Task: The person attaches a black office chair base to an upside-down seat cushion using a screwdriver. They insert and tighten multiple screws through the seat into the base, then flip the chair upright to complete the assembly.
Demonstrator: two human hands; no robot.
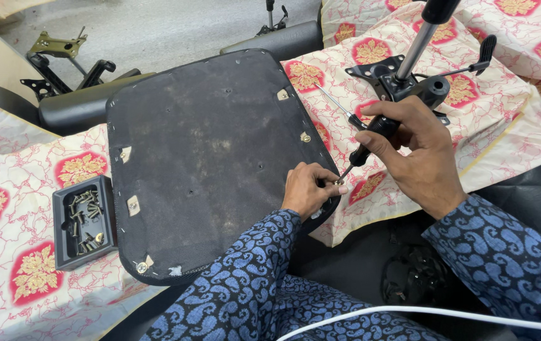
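Note:
An upturned chair seat (207,151) with a dusty black underside lies on a patterned cloth. My left hand (308,189) rests on its near right corner, its fingertips pinching a small screw (339,182) against the seat. My right hand (413,155) grips a black-handled screwdriver (371,140) whose tip points down at that screw. Brass bolts (306,137) sit at several spots along the seat's edges.
A black tray (62,243) with several screws lies to the left. A chair mechanism with a gas cylinder (403,76) and a second screwdriver (337,104) lie at the right. Armrest pads and metal brackets (55,47) are behind. A white cable (441,312) crosses my lap.

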